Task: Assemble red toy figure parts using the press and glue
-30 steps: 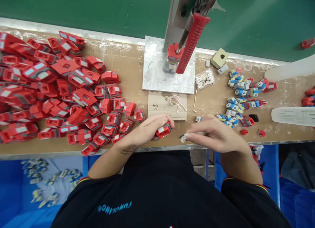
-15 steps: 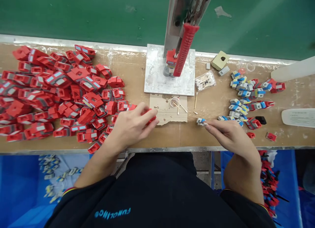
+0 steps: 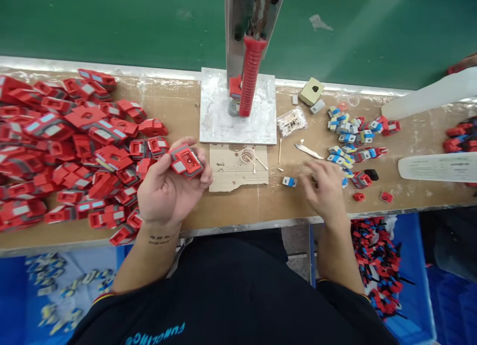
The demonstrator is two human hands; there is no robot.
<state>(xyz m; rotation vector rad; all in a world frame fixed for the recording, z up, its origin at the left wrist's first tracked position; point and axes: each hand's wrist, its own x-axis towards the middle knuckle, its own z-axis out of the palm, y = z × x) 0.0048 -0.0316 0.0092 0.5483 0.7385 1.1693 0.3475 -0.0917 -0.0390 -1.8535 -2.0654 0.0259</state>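
My left hand [image 3: 169, 188] is turned palm up, its fingers wrapped round a red and grey plastic part [image 3: 187, 161] whose recess faces up. Low over the table at the right is my right hand [image 3: 323, 188], slightly blurred; its fingers are bent, and whether they hold anything is hidden. A small white and blue piece [image 3: 289, 181] lies just left of it. Beyond the fingers rests a white pointed tube [image 3: 309, 150]. Many red parts [image 3: 85, 116] are heaped at the left. Several white, blue and yellow pieces [image 3: 347, 138] form a group at the right.
A press with a red handle [image 3: 251, 77] stands on a metal plate [image 3: 238, 129]. In front lie torn cardboard [image 3: 223, 173] and cotton swabs [image 3: 292, 120]. White bottles [image 3: 436, 167] lie at the right. Blue bins [image 3: 413, 265] sit below the table edge.
My left hand has turned palm up and shows the red part. My right hand has let go of the white tube, which now lies farther back. The view has shifted right.
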